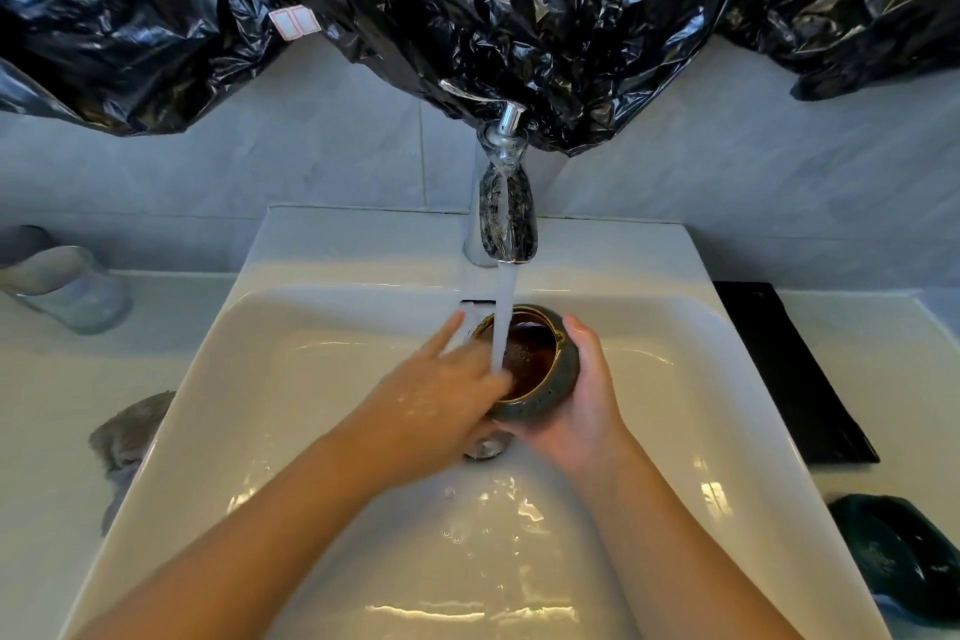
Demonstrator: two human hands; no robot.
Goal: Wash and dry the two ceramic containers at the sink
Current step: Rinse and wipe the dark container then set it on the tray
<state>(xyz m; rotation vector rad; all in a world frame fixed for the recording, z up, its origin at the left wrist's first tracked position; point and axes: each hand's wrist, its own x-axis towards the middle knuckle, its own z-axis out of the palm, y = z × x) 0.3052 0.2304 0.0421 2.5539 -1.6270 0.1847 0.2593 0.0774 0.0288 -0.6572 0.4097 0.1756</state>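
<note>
Mid-frame, right hand [584, 398] grips the pot [567, 372] tilted under the tap [506, 211] for rinsing; left hand [441, 395], seemingly unclenched, rubs inside.

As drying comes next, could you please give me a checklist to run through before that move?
1. Pot gripped securely: ok, right hand wraps its side.
2. Rinsing under way: ok, water runs over its mouth, left hand fingers inside.
3. Inside clean: cannot tell, dark and wet.
4. Tap off: not ok, running.
5. Cloth at hand: ok, lies left of the sink.
6. Second container washed: cannot tell, it sits on the right counter.
</note>
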